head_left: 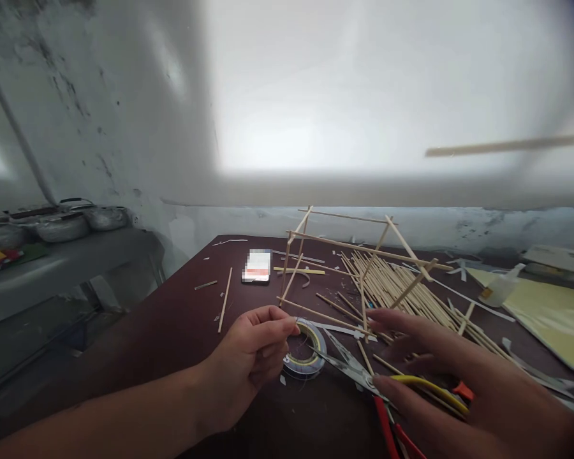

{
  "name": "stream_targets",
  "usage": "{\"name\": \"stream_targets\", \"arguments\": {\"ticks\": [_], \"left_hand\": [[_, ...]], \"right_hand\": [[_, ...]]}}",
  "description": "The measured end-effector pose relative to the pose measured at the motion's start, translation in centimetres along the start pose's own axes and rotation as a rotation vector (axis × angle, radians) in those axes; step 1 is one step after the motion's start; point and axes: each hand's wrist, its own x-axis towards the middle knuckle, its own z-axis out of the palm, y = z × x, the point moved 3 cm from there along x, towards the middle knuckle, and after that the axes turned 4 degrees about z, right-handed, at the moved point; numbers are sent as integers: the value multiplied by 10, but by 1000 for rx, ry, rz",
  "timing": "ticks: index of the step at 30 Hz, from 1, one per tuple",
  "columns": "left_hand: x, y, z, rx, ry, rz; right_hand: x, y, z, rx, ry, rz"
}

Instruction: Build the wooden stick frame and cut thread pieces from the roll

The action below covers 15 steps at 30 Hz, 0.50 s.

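Note:
My left hand (249, 360) is closed in a pinch beside a clear spool of thin line (305, 349) on the dark brown table (182, 319); what it pinches is too thin to make out. My right hand (440, 376) hovers with fingers spread over red-handled scissors (363, 382) and a yellow-handled tool (430, 389), holding nothing. Just behind the hands stands a box frame of thin wooden sticks (349, 268).
A heap of loose sticks (402, 287) lies behind the frame. Yellow paper (555, 319) and a small glue bottle (500, 287) are at the right, a small card (257, 266) at the back. A grey side shelf (52, 268) with covered bowls stands left. The wall is close behind.

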Motion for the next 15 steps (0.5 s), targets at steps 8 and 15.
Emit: {"name": "stream_targets", "arguments": {"ticks": [8, 15], "left_hand": [[-9, 1, 9, 49, -87, 5], [6, 9, -5, 12, 88, 154]], "right_hand": [[-4, -55, 67, 545, -334, -29], [-6, -38, 67, 412, -186, 19]]}}
